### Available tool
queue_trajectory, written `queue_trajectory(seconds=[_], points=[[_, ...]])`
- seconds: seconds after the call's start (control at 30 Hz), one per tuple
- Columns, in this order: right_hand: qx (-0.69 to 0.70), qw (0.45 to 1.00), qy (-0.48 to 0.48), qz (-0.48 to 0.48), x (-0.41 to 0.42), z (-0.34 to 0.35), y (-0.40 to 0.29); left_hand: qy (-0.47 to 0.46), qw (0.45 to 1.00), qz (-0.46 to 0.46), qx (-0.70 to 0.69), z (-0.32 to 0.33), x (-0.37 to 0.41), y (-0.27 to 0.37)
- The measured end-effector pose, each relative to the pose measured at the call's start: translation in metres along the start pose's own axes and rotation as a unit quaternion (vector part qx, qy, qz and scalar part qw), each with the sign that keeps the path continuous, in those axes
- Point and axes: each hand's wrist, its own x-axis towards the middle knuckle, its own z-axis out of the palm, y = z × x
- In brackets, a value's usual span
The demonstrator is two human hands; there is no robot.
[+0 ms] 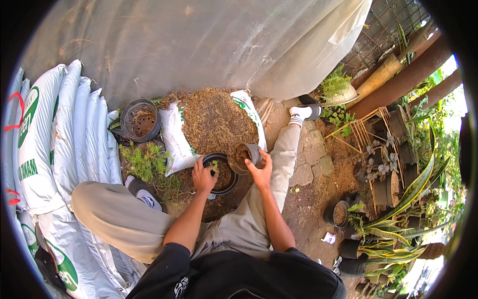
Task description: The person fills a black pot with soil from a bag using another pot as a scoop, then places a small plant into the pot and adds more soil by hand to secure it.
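My left hand [204, 177] is over the left side of a round black plastic pot [235, 181], with its fingertips at the rim. A small green seedling [214, 165] stands between its thumb and fingers, above the potting mix [224, 178] in that pot. In my right hand [262, 172] is a smaller dark plastic pot [253, 152], tilted, with brown mix inside. This pot overlaps the right rim of the black pot; whether they touch I cannot tell. Just beyond lies an open white sack [174, 130] with a broad heap of loose brown growing medium [220, 116].
Stacked white sacks [67, 138] line the left. An empty black pot [129, 121] and a flowering plant [143, 160] stand left of the open sack. Plastic sheeting [186, 45] hangs behind. Potted snake plants [392, 228] and a wire rack [360, 130] are at right, beside stone paving [313, 149].
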Motion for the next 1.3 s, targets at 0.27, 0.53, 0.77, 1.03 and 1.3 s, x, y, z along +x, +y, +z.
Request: queue_trajectory(seconds=[0.27, 0.53, 0.77, 1.03, 1.3], points=[[-0.045, 0.992, -0.074, -0.092, -0.011, -0.006, -0.018, 0.022, 0.999, 0.029, -0.033, 0.004, 0.002, -0.009], [-0.060, 0.987, -0.116, -0.090, -0.014, -0.010, -0.019, 0.064, 0.996, 0.055, -0.042, 0.009, 0.003, -0.013], [-0.054, 0.983, -0.133, -0.115, -0.017, -0.009, -0.024, 0.073, 0.995, 0.058, -0.033, 0.011, 0.003, -0.013], [-0.043, 0.982, -0.147, -0.107, -0.017, -0.011, -0.022, 0.066, 0.996, 0.045, -0.031, 0.008, 0.004, -0.009], [-0.078, 0.976, -0.154, -0.132, -0.016, -0.010, -0.023, 0.064, 0.997, 0.039, -0.024, 0.009, 0.003, -0.009]])
